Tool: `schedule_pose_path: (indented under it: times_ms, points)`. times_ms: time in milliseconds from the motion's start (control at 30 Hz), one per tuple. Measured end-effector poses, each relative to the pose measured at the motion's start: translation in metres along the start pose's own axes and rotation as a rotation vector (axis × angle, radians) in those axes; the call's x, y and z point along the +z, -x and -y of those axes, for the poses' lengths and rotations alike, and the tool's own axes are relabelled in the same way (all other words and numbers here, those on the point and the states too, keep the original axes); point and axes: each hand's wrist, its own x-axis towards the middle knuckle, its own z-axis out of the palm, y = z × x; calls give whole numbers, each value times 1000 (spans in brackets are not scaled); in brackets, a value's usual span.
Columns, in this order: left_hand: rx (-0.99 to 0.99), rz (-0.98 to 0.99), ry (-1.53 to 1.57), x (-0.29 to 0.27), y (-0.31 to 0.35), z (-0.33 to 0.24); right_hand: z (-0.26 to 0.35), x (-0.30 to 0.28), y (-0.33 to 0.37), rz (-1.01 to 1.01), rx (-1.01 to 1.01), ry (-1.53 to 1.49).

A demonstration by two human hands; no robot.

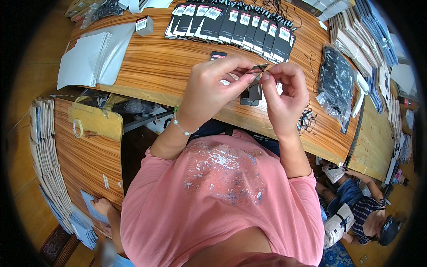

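My left hand pinches a small dark hang tag with a reddish band between thumb and fingers, held above the table's near edge. At the tag's right corner, my right hand is closed in a pinch; what lies between its fingertips is too small to make out. Under my hands are more black tags, partly hidden by the fingers. Another black tag lies just beyond my left hand. Farther back, several black hang tags with white barcode stickers overlap in a row, their black strings trailing at the far side.
A plastic bag of black strings lies at the right, beside a white curved handle. Loose strings sit near my right wrist. White sheets and a small label stack are at left. Folded garments are piled right; co-workers sit on both sides.
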Motion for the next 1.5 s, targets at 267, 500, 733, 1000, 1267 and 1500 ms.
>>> schedule_pose_path:
  times_ms: [267,500,733,1000,1267,1500]
  points:
    - [63,19,-61,-3,1,0,-2,3,3,-14,37,-36]
    - [156,2,-195,-4,1,-2,1,5,2,1,252,-325]
    - [215,-18,-288,-1,1,1,-6,1,-1,68,424,-608]
    - [554,-68,-623,-14,-9,10,-8,-9,-10,270,603,-616]
    - [743,-62,-694,-10,-9,22,-15,-8,-4,179,447,-261]
    - [707,-96,-760,-18,-7,24,-13,-16,-20,-118,241,-349]
